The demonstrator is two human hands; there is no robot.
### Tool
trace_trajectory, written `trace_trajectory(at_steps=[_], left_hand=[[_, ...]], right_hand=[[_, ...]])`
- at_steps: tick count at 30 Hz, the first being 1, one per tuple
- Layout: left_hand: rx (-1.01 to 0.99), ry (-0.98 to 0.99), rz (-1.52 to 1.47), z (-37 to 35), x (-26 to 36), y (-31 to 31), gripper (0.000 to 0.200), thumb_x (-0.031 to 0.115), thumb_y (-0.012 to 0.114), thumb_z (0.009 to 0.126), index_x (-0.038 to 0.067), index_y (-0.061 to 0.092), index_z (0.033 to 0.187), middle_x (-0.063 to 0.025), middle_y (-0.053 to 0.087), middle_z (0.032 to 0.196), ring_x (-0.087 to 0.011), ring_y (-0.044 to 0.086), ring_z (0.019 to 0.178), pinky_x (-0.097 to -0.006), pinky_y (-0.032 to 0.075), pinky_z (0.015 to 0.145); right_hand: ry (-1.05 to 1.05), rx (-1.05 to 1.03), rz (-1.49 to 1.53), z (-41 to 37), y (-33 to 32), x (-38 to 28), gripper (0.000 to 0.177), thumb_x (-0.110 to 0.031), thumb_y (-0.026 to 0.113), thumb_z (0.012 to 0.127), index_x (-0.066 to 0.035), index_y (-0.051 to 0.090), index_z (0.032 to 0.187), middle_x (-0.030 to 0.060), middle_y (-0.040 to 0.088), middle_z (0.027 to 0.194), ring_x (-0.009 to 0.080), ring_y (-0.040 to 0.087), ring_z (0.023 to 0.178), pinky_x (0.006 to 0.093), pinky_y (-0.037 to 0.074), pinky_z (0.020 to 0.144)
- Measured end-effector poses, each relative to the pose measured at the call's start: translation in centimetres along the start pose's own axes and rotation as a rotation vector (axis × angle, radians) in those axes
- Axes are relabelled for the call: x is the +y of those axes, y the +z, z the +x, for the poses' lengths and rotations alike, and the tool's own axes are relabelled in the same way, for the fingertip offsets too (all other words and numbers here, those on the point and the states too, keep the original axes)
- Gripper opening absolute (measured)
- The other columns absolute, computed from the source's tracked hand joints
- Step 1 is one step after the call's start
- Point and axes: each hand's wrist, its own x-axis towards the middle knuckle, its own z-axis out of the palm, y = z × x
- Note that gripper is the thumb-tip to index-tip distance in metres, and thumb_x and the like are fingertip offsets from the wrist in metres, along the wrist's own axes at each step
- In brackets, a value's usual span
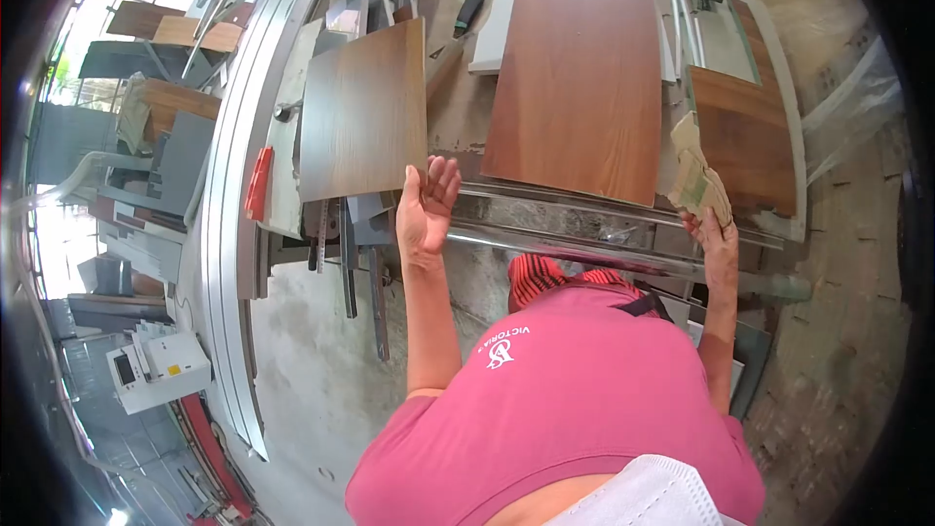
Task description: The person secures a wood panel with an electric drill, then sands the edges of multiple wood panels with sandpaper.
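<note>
My left hand (429, 205) is at the lower right corner of a grey-brown wood-grain board (365, 112), its thumb against the edge and its other fingers apart beside it. My right hand (713, 231) grips the lower end of a crumpled, torn piece of brown cardboard (695, 175). Between my hands, a large reddish-brown board (579, 78) lies flat. Another brown board (745, 136) lies to the right, partly behind the cardboard.
A green-and-black tool (470, 10) lies beyond the boards. Red clamp-like pieces (259, 183) sit at the left. Long metal profiles (239, 136) run along the left, beside a white machine (161, 370). Metal rails (584, 244) cross before my body.
</note>
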Motion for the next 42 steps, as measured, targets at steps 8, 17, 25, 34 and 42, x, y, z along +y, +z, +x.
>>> trace_trajectory(at_steps=[8,17,25,34,42], left_hand=[[-0.024,0.1,-0.068,1.5,4.5,0.3,0.029,0.028,0.047,0.093,0.0,0.056,0.097,-0.0134,0.064,0.094,-0.0304,0.06,0.097,-0.0403,0.051,0.087],[-0.075,-0.001,-0.127,1.4,5.6,-1.6,0.031,0.034,0.047,0.092,0.004,0.054,0.098,-0.0136,0.063,0.1,-0.0308,0.061,0.096,-0.0408,0.052,0.083],[-0.437,-0.322,0.162,-2.8,-3.5,4.7,0.046,0.047,0.036,0.093,0.006,0.052,0.106,-0.0112,0.063,0.099,-0.0288,0.062,0.091,-0.0384,0.052,0.078],[-0.784,-0.897,0.462,-5.5,-19.0,16.0,0.057,0.038,0.041,0.094,-0.003,0.031,0.132,-0.0213,0.039,0.132,-0.0339,0.045,0.118,-0.0425,0.041,0.094],[-0.584,-1.014,0.538,-1.9,-28.2,18.2,0.068,0.038,0.046,0.092,-0.003,0.016,0.137,-0.0249,0.021,0.141,-0.0373,0.031,0.127,-0.0465,0.037,0.097]], right_hand=[[0.026,-0.039,-0.067,-0.3,0.2,0.8,0.029,-0.02,0.045,0.095,0.0,0.052,0.115,0.0088,0.062,0.1,0.0165,0.062,0.088,0.0283,0.05,0.078],[0.026,-0.113,-0.105,1.2,0.8,0.5,0.029,-0.021,0.047,0.094,-0.001,0.053,0.113,0.0084,0.063,0.098,0.0148,0.062,0.086,0.0285,0.049,0.079],[-0.096,-0.01,-0.095,1.1,1.3,-2.4,0.038,-0.028,0.047,0.094,0.004,0.053,0.113,0.0071,0.062,0.095,0.0133,0.059,0.083,0.0269,0.045,0.08],[-0.429,0.731,-0.455,4.7,-14.5,-3.5,0.055,-0.049,0.045,0.09,0.005,0.056,0.093,0.0064,0.055,0.079,0.0156,0.046,0.071,0.0321,0.041,0.069],[-0.35,0.876,-0.873,11.6,-26.6,3.8,0.073,-0.061,0.04,0.087,0.007,0.047,0.059,0.0052,0.033,0.05,0.0198,0.033,0.05,0.0405,0.033,0.047]])
